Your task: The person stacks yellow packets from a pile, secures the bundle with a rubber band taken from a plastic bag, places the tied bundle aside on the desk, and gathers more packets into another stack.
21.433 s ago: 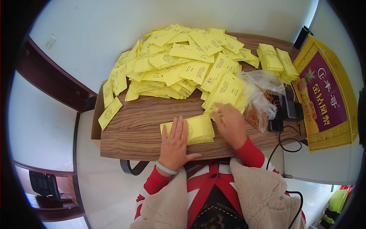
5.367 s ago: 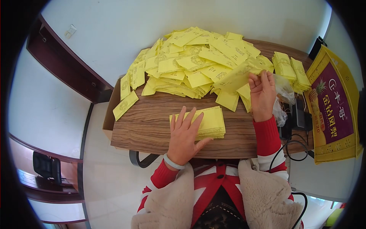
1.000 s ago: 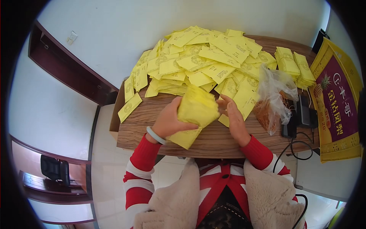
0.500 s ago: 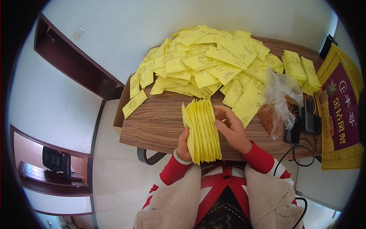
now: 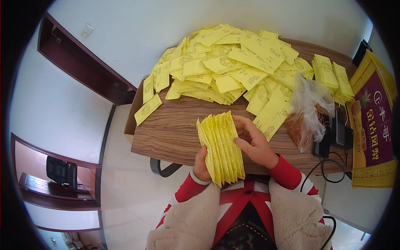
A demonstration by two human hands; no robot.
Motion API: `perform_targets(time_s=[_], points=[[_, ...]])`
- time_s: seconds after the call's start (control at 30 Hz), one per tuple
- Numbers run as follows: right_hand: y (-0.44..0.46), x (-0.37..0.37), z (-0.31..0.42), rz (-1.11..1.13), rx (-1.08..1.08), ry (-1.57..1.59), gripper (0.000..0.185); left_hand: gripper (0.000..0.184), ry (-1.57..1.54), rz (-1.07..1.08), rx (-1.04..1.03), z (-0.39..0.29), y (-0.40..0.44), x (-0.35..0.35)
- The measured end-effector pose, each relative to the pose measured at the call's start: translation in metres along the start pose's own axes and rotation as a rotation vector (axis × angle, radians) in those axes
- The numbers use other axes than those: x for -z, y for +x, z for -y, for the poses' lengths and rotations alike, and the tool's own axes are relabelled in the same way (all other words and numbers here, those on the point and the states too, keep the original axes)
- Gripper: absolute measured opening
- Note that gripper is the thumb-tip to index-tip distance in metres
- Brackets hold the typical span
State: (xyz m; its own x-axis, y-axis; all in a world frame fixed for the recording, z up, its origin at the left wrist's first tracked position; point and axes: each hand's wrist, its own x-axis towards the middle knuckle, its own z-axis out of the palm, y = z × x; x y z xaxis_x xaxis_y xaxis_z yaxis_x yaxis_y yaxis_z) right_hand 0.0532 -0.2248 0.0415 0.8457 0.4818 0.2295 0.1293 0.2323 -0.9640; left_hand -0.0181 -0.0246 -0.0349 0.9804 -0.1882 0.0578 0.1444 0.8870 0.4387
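I grip a bundle of yellow packets (image 5: 223, 152) with the fingers of my left hand (image 5: 201, 166), which close on its left side, the thumb lying against the outermost packet. The bundle stands on edge in front of me, above the near edge of the table (image 5: 175, 133), its packets side by side with their narrow edges facing up. My right hand (image 5: 256, 145) is at the bundle's right side: the fingers curl by the far right corner and the thumb bends in at the right edge. I cannot tell how firmly those fingers grip.

Beyond my hands, a broad pile of yellow packets (image 5: 233, 66) covers the far middle of the table, and one loose packet (image 5: 148, 109) lies at its near left end. To the right of my right hand rests a clear plastic bag (image 5: 310, 100) with orange-brown strands (image 5: 296, 130) in it. Two packet stacks (image 5: 326, 74) sit side by side at the far right, near a yellow crate (image 5: 372, 180) with a purple panel.
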Motion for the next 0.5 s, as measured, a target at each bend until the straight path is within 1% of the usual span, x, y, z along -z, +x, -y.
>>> perform_targets(time_s=[0.13,0.3,0.43,0.5], points=[[0.0,-0.002,0.001,0.021,-0.032,0.054,0.066,0.059,-0.017,0.014,-0.041,0.002,-0.003,0.002],[0.001,-0.002,-0.004,0.06,-0.027,0.031,0.066,0.06,-0.074,0.023,-0.017,0.001,-0.003,0.008],[-0.001,-0.002,-0.007,0.046,-0.034,0.004,0.066,0.059,-0.08,0.067,0.068,0.001,-0.005,0.022],[-0.002,-0.004,-0.004,0.041,-0.039,-0.026,0.066,0.058,-0.078,0.063,0.054,0.003,-0.005,0.021]])
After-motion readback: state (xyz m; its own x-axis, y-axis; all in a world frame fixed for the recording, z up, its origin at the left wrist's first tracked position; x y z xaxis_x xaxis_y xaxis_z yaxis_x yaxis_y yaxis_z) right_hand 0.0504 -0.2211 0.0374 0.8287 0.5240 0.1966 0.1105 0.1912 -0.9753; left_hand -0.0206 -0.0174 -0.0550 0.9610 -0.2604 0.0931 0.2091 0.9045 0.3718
